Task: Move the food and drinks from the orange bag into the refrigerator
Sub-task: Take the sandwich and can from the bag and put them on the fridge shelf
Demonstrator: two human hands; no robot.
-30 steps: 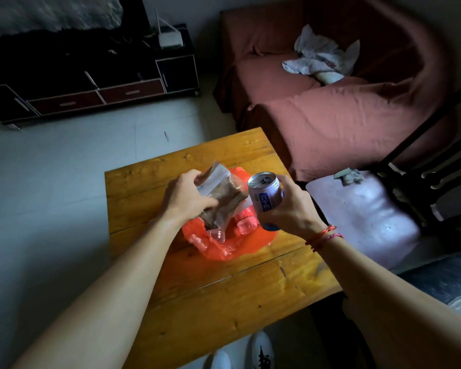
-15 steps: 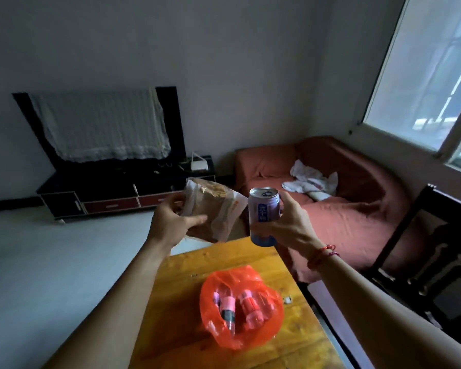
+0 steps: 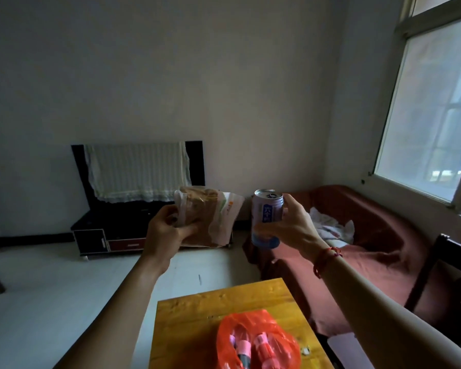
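Head view: the left hand (image 3: 168, 233) is raised in front of the body, its fingers and thumb curled round the lower edge of a brown food packet (image 3: 210, 217), which rises up and to the right of that hand. The right hand (image 3: 290, 225), level with the left and a little to its right, grasps a pale can (image 3: 266, 217) upright by its side, the top rim showing above the fingers. Packet and can are near each other but apart. A red cord (image 3: 326, 258) circles the right wrist. Below both hands, closer to the body, the orange bag (image 3: 258, 339) lies open on the wooden desk (image 3: 197, 315), touching neither hand; pink-capped bottles (image 3: 244, 347) lie inside it. Beyond the left hand stands a dark TV stand (image 3: 112, 230) with a lace cover (image 3: 139, 171) draped over the screen. Beyond and below the right hand is a red sofa (image 3: 370, 249) with a crumpled white cloth (image 3: 330, 227) on it, and a window (image 3: 431, 123) is high to that hand's right
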